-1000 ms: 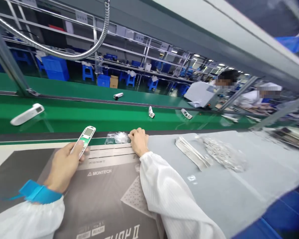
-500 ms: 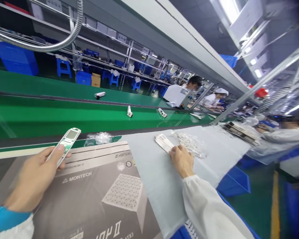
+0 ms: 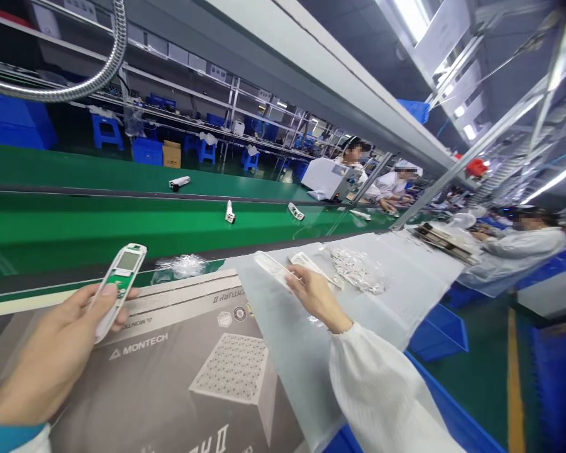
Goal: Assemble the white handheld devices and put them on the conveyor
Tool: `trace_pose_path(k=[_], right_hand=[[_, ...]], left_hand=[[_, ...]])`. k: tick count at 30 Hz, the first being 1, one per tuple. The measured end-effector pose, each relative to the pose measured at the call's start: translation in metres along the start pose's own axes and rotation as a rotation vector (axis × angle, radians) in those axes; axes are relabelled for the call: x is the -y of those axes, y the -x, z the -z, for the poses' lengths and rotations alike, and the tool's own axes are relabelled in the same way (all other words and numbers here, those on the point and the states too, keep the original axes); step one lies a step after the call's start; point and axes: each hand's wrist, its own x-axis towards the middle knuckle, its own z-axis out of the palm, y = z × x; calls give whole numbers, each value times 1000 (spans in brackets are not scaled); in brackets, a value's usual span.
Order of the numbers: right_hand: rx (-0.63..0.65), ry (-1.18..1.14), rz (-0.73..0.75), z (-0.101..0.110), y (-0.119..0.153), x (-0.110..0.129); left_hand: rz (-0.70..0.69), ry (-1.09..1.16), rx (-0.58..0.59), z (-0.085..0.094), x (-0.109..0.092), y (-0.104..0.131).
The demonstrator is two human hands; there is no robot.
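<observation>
At the left, my left hand (image 3: 70, 340) is closed on a slim white device (image 3: 127, 267) with a small grey screen and a green circuit board, held above a grey Montech box (image 3: 170, 384). My right hand (image 3: 315, 290) pinches the lower end of a long white plastic cover (image 3: 274, 269) over the pale sheet (image 3: 283, 327). Just behind its fingers, another white part (image 3: 306, 261) lies on the sheet. To the right of that sits a clear bag of small white pieces (image 3: 361, 269).
Beyond the box runs a green conveyor (image 3: 99, 220) carrying several white devices. A crumpled clear bag (image 3: 183, 265) lies at its near edge. A blue bin (image 3: 438, 333) stands below at the right. Co-workers sit farther right, near a white machine (image 3: 327, 178).
My right hand has lifted a white cover and moved left with it, uncovering another white part. My left hand still holds the device. The view has shifted slightly.
</observation>
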Motion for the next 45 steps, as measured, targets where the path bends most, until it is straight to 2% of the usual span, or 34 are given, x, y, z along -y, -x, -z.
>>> trace_pose_path(k=[2,4,6,8,13,17,21,25,27,29,31,34,36,37,40,43,45], right_hand=[[277,-429,35,-16,-6,38],[533,-782,-3,-37,-13,74],[669,-914,-51,-59,-19,103],[726,-975,-70,-78,-25,120],[719,-1193,33,-107,-27,122],[634,-1219,119,-115,-20,122],[562,-1246,199,-114,-16,130],[503,-1329,213,-112,-15,137],[467,-1405,145,-113,-13,143],[459,-1570,-12,-114,-9,152],[461,-1780,-245,-116,-4,163],[415,-1958,-592,-120,0,173],[408,-1978,-710,-120,0,174],[432,-1987,-722,-119,-1,172],[610,-2007,-582,-112,-2,169],[760,-1965,-325,-108,3,170],[785,-1934,-215,-110,9,173]], left_hand=[[44,125,80,-3,-13,8],[22,140,90,-6,-19,11],[-44,78,78,-7,-17,9],[-141,-1,75,-7,-11,7],[-454,-324,153,-13,5,5],[-584,-492,179,-17,7,5],[-619,-497,169,-13,5,4],[-492,-333,207,-17,5,8],[-471,-283,197,-24,4,13],[-505,-330,188,-34,2,20],[-510,-493,222,-43,-2,28],[-434,-819,363,-54,-14,39],[-409,-958,434,-56,-22,42],[-410,-993,440,-55,-24,41],[-387,-991,364,-47,-21,34],[-397,-822,141,-40,-11,28],[-489,-658,-4,-40,-6,29]])
